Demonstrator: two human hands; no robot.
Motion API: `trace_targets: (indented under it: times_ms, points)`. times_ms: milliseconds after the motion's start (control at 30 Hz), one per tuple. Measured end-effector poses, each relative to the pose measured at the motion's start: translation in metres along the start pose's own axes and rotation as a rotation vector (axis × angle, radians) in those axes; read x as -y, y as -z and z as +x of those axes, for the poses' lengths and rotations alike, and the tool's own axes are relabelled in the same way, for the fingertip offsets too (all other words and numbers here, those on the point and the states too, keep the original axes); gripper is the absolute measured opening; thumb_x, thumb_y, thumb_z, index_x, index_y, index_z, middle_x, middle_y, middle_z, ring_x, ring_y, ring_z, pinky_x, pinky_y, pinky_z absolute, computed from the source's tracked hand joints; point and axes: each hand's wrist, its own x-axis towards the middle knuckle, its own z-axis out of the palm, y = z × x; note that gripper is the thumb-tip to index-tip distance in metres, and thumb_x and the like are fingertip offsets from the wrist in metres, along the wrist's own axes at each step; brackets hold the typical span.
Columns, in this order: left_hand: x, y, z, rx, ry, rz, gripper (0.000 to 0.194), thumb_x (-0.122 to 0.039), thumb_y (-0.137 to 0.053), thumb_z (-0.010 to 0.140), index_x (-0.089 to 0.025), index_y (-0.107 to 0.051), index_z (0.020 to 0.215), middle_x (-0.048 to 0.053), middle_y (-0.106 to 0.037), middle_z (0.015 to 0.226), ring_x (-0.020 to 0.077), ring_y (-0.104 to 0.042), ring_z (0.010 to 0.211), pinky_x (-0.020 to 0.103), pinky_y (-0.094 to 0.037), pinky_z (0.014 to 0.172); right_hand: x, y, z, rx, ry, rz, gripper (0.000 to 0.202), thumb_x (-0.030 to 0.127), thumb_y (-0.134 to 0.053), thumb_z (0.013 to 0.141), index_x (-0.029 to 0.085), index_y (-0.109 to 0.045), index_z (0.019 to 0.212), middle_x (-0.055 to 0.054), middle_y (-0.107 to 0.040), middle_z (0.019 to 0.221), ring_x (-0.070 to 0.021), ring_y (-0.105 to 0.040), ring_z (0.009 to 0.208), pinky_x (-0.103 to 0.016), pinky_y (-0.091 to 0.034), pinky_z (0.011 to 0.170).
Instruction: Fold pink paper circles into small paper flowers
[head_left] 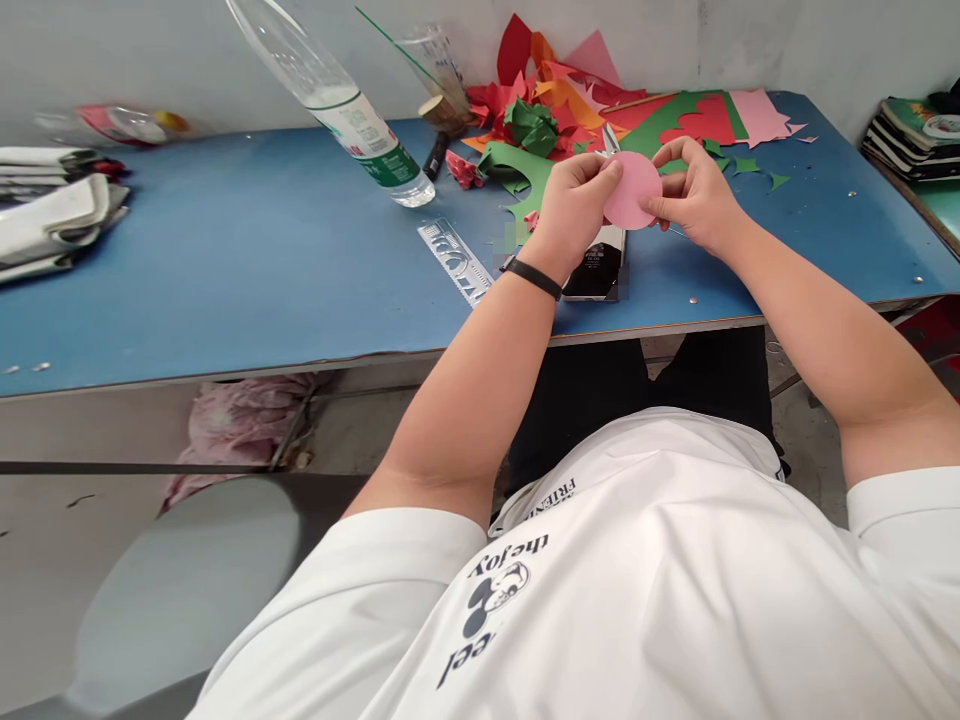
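Observation:
A round piece of pink paper point(631, 192) is held up above the table between my two hands. My left hand point(576, 200), with a black band at the wrist, pinches its left edge between thumb and fingers. On the opposite side, my right hand point(694, 195) grips the lower right edge with thumb and fingertips. The blades of a pair of scissors point(610, 139) show just behind the paper; their handles are hidden. Below the hands lies a phone point(596, 265), partly covered by my left wrist. A clear stencil ruler point(454, 262) rests left of my left forearm.
Red, orange, green and pink paper scraps point(570, 95) pile up against the wall. A tall plastic bottle point(367, 140) stands on the blue table point(247, 250), near a glass point(435, 60). Folded newspapers point(56, 225) lie far left; stacked books point(915, 140) sit at right.

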Motion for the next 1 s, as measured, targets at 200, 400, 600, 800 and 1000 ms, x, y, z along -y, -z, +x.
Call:
trace_targets:
  times_ms: [200, 400, 600, 800, 1000]
  points:
    - [-0.007, -0.003, -0.006, -0.146, -0.023, 0.038, 0.049, -0.068, -0.096, 0.098, -0.032, -0.068, 0.079, 0.003, -0.072, 0.08, 0.0278, -0.075, 0.087, 0.045, -0.063, 0.076, 0.007, 0.003, -0.006, 0.039, -0.009, -0.02, 0.072, 0.025, -0.12, 0.096, 0.035, -0.05, 0.109, 0.012, -0.082, 0.078, -0.02, -0.07, 0.076, -0.033, -0.058, 0.075]
    - [-0.006, -0.005, -0.009, -0.085, -0.019, -0.053, 0.039, -0.04, -0.098, 0.087, -0.041, -0.076, 0.12, -0.003, -0.071, 0.081, 0.028, -0.072, 0.08, 0.046, -0.063, 0.079, 0.005, 0.003, -0.01, 0.054, 0.07, 0.01, 0.064, 0.025, -0.113, 0.104, 0.036, -0.051, 0.11, 0.017, -0.075, 0.074, -0.0168, -0.063, 0.071, -0.031, -0.053, 0.075]
    - [-0.01, -0.005, -0.009, -0.019, 0.009, -0.024, 0.012, -0.018, -0.085, 0.091, -0.028, -0.079, 0.088, 0.004, -0.077, 0.095, 0.0229, -0.066, 0.095, 0.049, -0.069, 0.101, 0.005, -0.002, -0.009, -0.075, 0.083, -0.027, 0.033, 0.017, -0.096, 0.113, 0.034, -0.071, 0.099, 0.008, -0.07, 0.077, -0.0175, -0.063, 0.075, -0.036, -0.055, 0.078]
    - [-0.014, -0.003, -0.007, -0.016, 0.09, -0.079, 0.015, -0.02, -0.09, 0.101, -0.031, -0.083, 0.093, 0.003, -0.078, 0.094, 0.0279, -0.078, 0.11, 0.055, -0.069, 0.122, 0.007, 0.003, -0.009, -0.091, 0.16, -0.039, 0.044, -0.008, -0.064, 0.093, 0.031, -0.084, 0.099, 0.0, -0.079, 0.09, -0.0225, -0.072, 0.094, -0.039, -0.059, 0.078]
    - [-0.023, -0.004, -0.01, 0.01, 0.16, -0.178, 0.028, -0.035, -0.086, 0.12, -0.025, -0.077, 0.096, 0.005, -0.081, 0.101, 0.0236, -0.083, 0.105, 0.054, -0.066, 0.128, 0.001, 0.006, -0.004, -0.082, 0.194, -0.115, 0.026, 0.013, -0.093, 0.115, 0.03, -0.082, 0.1, 0.004, -0.08, 0.099, -0.0154, -0.062, 0.085, -0.034, -0.056, 0.076]
